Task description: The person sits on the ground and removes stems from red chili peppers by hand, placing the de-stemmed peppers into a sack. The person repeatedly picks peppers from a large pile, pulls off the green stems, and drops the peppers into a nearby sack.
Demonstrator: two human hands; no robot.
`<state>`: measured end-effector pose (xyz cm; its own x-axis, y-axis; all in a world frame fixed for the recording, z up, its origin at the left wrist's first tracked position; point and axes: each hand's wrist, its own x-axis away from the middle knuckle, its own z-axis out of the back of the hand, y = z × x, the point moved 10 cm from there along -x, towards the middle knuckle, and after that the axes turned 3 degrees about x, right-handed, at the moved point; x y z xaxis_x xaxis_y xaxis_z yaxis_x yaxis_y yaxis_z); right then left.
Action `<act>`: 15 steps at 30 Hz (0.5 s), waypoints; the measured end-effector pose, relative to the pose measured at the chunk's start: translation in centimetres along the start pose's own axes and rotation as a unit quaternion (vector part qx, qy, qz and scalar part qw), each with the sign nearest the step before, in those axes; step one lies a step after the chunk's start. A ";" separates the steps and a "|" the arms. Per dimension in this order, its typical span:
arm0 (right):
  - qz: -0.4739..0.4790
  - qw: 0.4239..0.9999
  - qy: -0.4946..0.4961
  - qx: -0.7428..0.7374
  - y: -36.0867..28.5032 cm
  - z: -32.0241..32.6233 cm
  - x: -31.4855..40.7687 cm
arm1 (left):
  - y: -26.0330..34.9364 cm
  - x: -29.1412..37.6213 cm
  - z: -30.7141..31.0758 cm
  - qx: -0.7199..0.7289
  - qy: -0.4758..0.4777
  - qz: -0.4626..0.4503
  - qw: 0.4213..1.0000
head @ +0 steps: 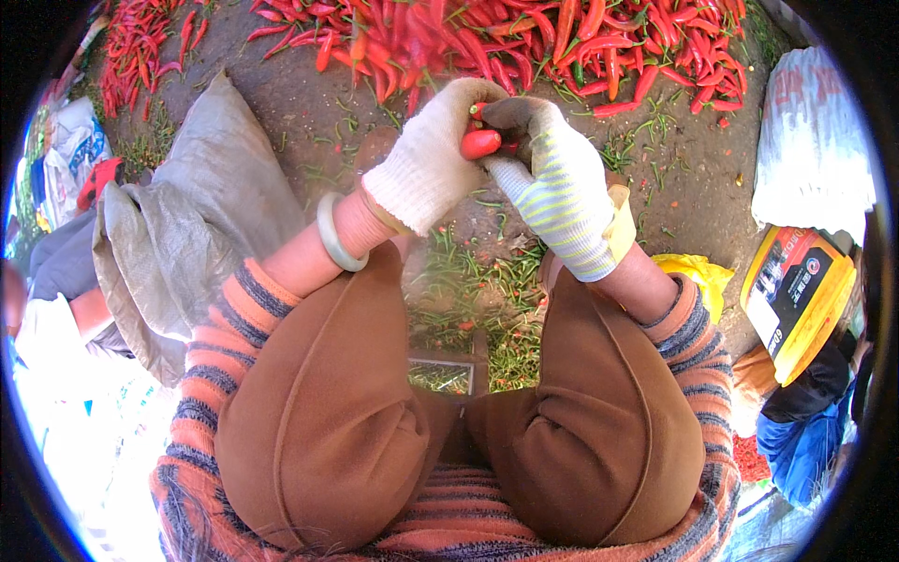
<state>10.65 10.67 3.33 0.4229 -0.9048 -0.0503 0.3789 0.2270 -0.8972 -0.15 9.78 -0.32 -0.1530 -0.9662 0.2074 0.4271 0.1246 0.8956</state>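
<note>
Two red chili peppers [480, 145] show their stalk ends between my hands, above the bare ground. My left hand [442, 144], in a white knit glove, is curled around them, and their lower lengths are hidden in it. My right hand [562, 183] wears a striped glove with dark, soiled fingers. Its bent index finger and thumb close in on the pepper ends, with a bit of red visible between them. Just beyond both hands spreads a large heap of red chili peppers [548, 42].
Green stalks [477, 281] litter the soil between my knees. A grey woven sack [218, 175] lies left, near another person's arm [91, 312]. Another chili heap [133, 53] is far left. A white sack [811, 147], yellow bucket [801, 302] and yellow plastic bag [702, 277] are right.
</note>
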 end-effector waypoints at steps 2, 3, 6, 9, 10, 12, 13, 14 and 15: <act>0.019 1.000 -0.008 0.013 -0.1 -0.3 0.2 | 0.2 0.0 0.2 -0.010 -0.001 -0.011 1.000; 0.011 1.000 -0.010 0.009 0.1 -0.4 0.2 | 0.5 0.0 0.3 -0.012 0.003 -0.029 1.000; -0.004 1.000 -0.015 0.000 -0.3 -0.5 0.4 | 1.0 0.1 0.6 -0.038 0.022 -0.050 0.998; -0.053 0.997 -0.034 -0.033 -0.5 -0.3 0.7 | 0.5 0.0 1.0 -0.011 0.039 -0.024 0.999; -0.099 0.991 -0.056 -0.064 0.1 0.0 1.2 | 0.1 0.0 1.0 0.009 0.041 -0.005 0.999; -0.215 0.948 -0.089 -0.217 2.0 0.4 2.4 | -0.2 -0.1 1.7 0.034 0.059 0.008 0.998; -0.253 0.935 -0.069 -0.237 3.1 1.3 2.7 | -0.2 -0.1 2.2 0.043 0.072 0.004 0.996; -0.264 0.926 -0.081 -0.256 3.8 1.8 2.9 | -0.4 -0.2 2.4 0.032 0.068 0.014 0.997; -0.268 0.918 -0.092 -0.276 4.4 2.3 3.2 | -0.6 -0.3 2.3 0.066 0.056 0.027 0.996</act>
<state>15.60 9.62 0.23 0.4476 -0.7458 0.4934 0.1192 -0.4971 -0.8595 -2.40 10.49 -0.03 -0.0293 -0.9757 0.2171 0.3102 0.1976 0.9299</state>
